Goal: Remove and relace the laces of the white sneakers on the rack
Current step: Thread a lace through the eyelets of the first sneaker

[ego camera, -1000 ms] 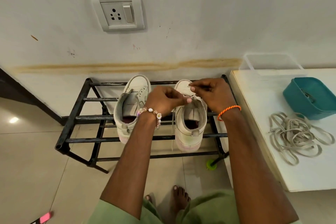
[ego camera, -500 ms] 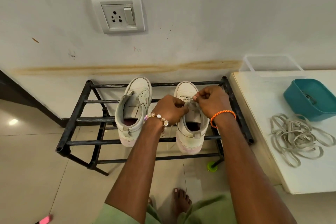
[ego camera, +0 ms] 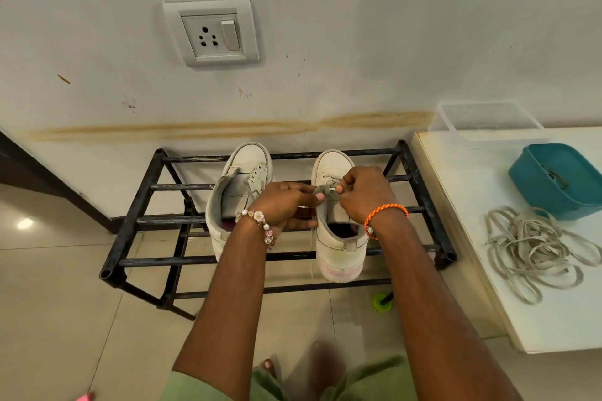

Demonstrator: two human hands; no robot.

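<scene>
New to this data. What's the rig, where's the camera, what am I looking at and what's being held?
There is no robot here: a person works with bare hands, and one wide-angle camera on their head looks forward and down, so the arms enter from the bottom of the picture. A black metal shoe rack stands against the wall with two white sneakers on it. The left sneaker appears to have no lace. Both hands work at the right sneaker: the left hand and the right hand each pinch part of its lace in their fingers. On the white table to the right lie a loose pile of laces, a teal tub and a clear container.
</scene>
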